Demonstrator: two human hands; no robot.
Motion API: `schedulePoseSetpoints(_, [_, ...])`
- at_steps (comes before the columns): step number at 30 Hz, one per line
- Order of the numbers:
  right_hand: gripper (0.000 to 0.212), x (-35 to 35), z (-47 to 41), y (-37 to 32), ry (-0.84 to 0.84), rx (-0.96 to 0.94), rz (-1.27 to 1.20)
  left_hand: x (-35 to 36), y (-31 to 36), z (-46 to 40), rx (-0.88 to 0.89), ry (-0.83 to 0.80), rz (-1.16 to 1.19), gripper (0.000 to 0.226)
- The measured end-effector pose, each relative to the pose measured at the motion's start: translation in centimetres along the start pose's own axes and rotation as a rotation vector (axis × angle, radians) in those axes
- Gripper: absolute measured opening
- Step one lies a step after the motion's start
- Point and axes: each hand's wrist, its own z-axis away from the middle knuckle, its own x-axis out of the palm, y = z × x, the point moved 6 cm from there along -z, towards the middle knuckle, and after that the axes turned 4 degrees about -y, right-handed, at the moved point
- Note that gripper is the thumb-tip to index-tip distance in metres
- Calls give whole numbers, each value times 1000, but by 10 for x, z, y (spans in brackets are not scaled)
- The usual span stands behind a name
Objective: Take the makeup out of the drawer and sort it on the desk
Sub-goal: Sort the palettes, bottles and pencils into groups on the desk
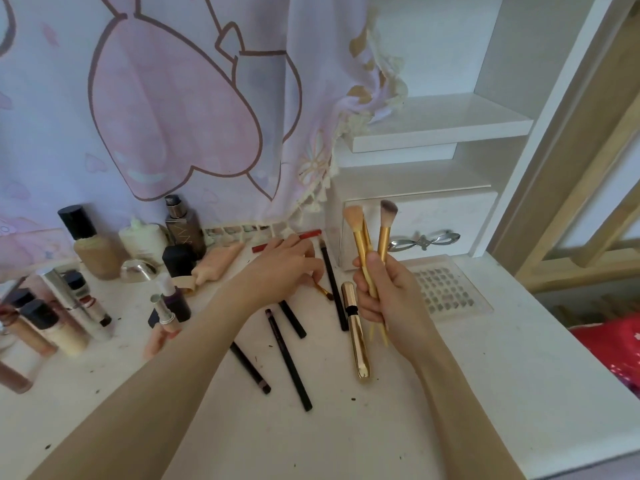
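Two gold-handled brushes [375, 244], maybe a third stem behind them, stand upright in the right hand [391, 296], fist closed round the handles, bristles up, held above the desk [485, 375] just in front of the small drawer [450, 216].

Left hand [280, 268] lies palm-down over the pencil cluster, fingers curled on a small thin brush [323, 291]. Grip looks like a pinch but the fingertips are partly hidden, so not certain.

Key relation: that thin brush sits directly under the left hand, long axis running diagonally toward the gold tube [356, 337]. Left hand is nearer by far; right is already full.

Black pencils [287, 355] lie scattered, roughly parallel, pointing away from the person. Bottles [86, 244] are grouped at far left, well apart.

Likely next: lift the thin brush and add it to the bundle in the right hand.
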Motion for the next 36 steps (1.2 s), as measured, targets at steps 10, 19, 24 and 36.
schedulePoseSetpoints(10, [27, -1, 3, -3, -31, -28, -182, -58, 0, 29, -179, 171, 424, 15])
schedulePoseSetpoints(19, [22, 73, 14, -24, -187, -68, 82, -79, -5, 109, -473, 654, 1449, 17])
schedulePoseSetpoints(24, [25, 128, 26, -26, -275, -75, 307, -81, -23, 172, -521, 692, 1545, 12])
schedulePoseSetpoints(36, [17, 270, 66, 25, -713, 182, 405, -48, -76, 324, -703, 725, 1471, 19])
